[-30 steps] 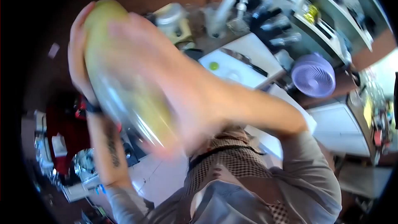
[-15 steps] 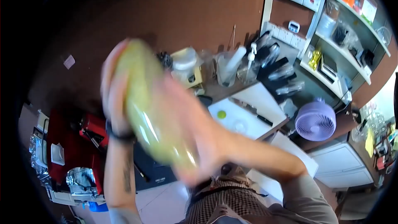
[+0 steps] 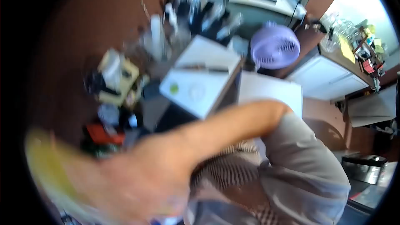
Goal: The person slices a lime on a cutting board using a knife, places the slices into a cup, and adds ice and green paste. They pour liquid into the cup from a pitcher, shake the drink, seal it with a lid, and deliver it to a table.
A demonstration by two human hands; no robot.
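Smeared by motion, my right hand (image 3: pixel 137 175) reaches across to the lower left, wrapped against a glossy yellow-green elongated object (image 3: pixel 48 166). Only one end of that object shows, cut into by the dark edge of the view; I cannot make out its kind. My left hand is out of sight. Beyond my right forearm lies a white board (image 3: pixel 187 104) bearing a small round green piece (image 3: pixel 174 88), a knife (image 3: pixel 208 68) and a clear round thing (image 3: pixel 196 92).
A purple fan (image 3: pixel 275 46) stands right of the board, beside another white surface (image 3: pixel 271 89). Behind the board are clear containers (image 3: pixel 156 37) and a pump bottle (image 3: pixel 171 16). A cream-coloured box (image 3: pixel 131 73) sits at the left. White cabinets (image 3: pixel 329 77) stand farther right.
The view has swung right and the object has dropped to the lower left. Both hands gripped it earlier; my left hand has since left the view.
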